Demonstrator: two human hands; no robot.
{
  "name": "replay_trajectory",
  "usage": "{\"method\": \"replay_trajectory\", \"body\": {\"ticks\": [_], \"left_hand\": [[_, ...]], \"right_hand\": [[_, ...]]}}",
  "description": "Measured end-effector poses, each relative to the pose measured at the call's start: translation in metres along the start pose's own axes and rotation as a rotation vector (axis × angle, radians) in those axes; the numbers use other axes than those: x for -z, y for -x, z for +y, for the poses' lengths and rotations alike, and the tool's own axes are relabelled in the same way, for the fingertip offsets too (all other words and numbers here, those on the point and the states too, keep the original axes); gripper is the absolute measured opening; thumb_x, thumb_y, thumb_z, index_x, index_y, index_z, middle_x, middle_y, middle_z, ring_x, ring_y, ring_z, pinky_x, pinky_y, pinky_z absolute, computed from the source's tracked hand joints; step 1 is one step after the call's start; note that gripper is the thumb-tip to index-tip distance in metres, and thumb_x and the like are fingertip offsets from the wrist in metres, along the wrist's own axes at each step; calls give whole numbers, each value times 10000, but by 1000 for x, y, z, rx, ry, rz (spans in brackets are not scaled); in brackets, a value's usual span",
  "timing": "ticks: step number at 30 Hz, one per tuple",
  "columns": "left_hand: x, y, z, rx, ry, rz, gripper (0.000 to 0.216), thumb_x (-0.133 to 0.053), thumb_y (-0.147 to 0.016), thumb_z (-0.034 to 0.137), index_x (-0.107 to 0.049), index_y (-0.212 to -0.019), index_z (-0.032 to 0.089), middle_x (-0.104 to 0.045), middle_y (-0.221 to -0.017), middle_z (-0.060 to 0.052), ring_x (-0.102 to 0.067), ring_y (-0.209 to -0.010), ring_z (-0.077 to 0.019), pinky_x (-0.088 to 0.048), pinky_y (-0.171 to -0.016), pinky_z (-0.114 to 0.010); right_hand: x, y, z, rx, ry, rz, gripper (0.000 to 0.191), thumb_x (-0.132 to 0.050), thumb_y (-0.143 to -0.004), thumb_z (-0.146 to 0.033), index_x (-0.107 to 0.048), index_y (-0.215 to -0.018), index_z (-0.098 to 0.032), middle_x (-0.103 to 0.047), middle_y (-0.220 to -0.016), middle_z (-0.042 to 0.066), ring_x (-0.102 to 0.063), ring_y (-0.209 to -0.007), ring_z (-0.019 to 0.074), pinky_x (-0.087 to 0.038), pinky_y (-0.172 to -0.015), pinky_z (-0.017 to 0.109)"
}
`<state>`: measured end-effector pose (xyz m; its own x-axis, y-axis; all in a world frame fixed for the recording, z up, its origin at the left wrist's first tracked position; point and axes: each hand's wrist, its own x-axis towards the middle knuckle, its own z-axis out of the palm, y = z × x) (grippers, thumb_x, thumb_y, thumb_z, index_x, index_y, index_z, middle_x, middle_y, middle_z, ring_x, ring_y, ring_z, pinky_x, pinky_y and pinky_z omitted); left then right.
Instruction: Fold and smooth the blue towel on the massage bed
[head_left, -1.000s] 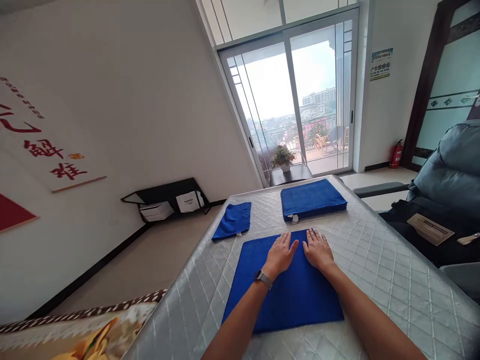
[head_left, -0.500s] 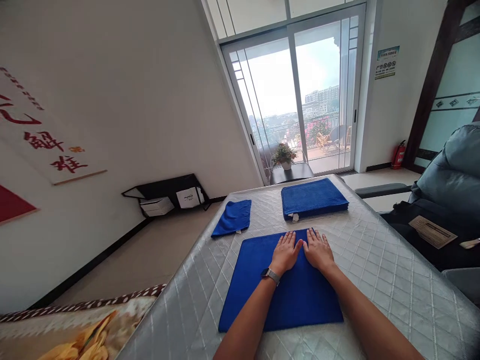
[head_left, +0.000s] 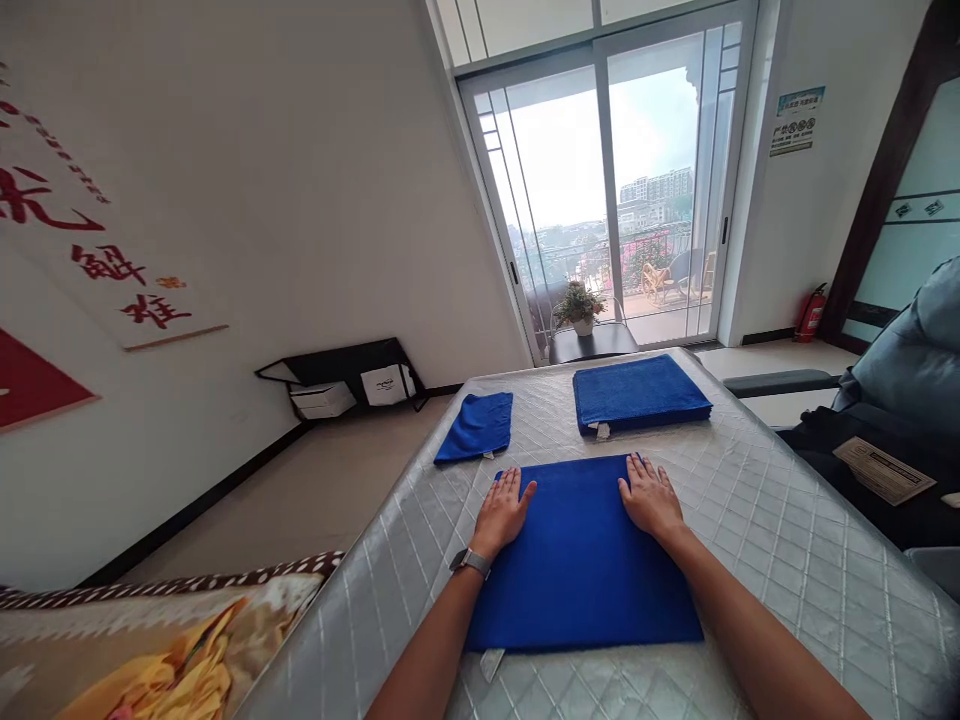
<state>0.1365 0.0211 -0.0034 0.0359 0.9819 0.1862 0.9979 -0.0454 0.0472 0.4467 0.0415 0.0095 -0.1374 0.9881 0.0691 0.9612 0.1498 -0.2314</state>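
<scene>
A folded blue towel (head_left: 581, 555) lies flat on the silver quilted mattress (head_left: 765, 540) in front of me. My left hand (head_left: 504, 511) rests flat on the towel's far left corner, fingers spread, a watch on the wrist. Over at the far right corner my right hand (head_left: 649, 497) lies the same way, palm down. Both hands hold nothing. A white tag sticks out at the towel's near left edge.
A thicker stack of folded blue towels (head_left: 639, 394) sits at the mattress's far end, and a small blue cloth (head_left: 478, 427) lies to its left. A grey armchair (head_left: 900, 400) stands at the right, a patterned pillow (head_left: 150, 660) at the near left. A glass balcony door (head_left: 615, 200) is ahead.
My hands were together at the middle of the towel's far edge. They have slid apart, the left one farther, out to the two far corners.
</scene>
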Motion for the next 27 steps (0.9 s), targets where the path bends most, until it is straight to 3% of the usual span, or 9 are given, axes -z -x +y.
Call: {"method": "replay_trajectory", "body": {"ticks": [27], "left_hand": [[3,8,-18,96,160,40,863,-112,-996,702,-345,-1573,104,-328,-1632,-164,-284,-1524,-286,-243,-1237,-449]], "right_hand": [[-5,-5,4,-2,109,-13,664,-198,-1034,-435,-246,-1616,-119,-233,-1678,66,-160,-1553,218,-95,-1250,438]]}}
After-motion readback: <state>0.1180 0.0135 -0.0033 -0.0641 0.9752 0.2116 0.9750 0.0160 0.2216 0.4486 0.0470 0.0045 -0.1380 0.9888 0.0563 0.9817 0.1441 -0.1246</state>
